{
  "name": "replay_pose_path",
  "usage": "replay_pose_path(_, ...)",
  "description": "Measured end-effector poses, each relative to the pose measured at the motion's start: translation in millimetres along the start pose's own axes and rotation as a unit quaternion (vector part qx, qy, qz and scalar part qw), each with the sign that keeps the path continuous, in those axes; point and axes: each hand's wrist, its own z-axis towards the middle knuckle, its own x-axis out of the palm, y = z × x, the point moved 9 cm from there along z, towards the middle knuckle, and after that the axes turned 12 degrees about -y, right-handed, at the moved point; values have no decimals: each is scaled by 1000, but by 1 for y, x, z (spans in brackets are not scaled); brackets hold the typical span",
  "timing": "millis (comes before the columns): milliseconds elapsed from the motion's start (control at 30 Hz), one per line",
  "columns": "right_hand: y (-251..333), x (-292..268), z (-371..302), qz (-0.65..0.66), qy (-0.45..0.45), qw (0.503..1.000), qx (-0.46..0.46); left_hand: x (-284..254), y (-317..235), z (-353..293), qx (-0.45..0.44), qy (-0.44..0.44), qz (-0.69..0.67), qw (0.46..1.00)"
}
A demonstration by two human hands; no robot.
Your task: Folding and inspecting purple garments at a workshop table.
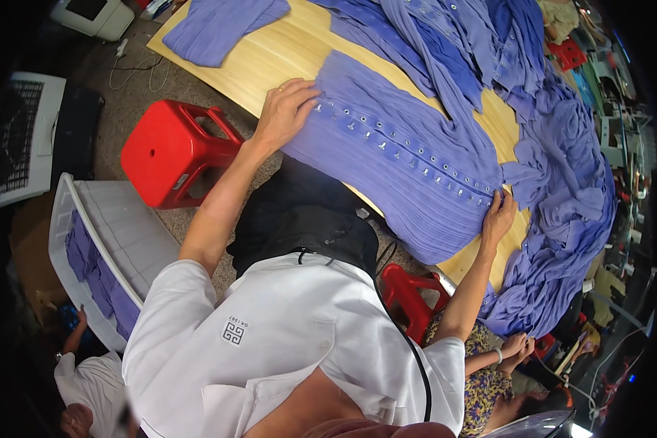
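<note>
A violet-blue pleated garment point(409, 204) lies spread over the table's near edge, in front of my body. Two rows of small metal fasteners point(398, 146), one of round eyelets and one of clasps, run along its length. At its left end, my left hand point(286, 109), with a ring on one finger, pinches the border beside the first fasteners. The opposite end is held by my right hand point(498, 215), its thumb and fingers closed on the edge near the last fasteners. Between the hands the cloth lies mostly flat, with its lower side hanging toward me.
Folded violet cloth point(226, 29) rests at the wooden table's point(296, 36) far left. Similar garments heap up at the back and right point(562, 190). A red stool point(160, 153) stands left, another point(412, 296) below. A white bin point(98, 248) holds violet cloth. Two co-workers are nearby; one touches the heap.
</note>
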Motion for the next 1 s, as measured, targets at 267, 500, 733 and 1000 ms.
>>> replay_pose_path(267,217,-4,-3,217,48,974,-47,6,4,13,-54,33,-14,998)
replay_pose_path(500,422,31,-39,350,93,901,-239,28,29,24,-128,100,-91,983)
replay_pose_path(733,443,53,-59,296,122,913,-254,16,25,21,95,163,-67,980)
replay_pose_path(1000,446,46,-69,264,78,913,-303,17,24,35,149,181,-11,972)
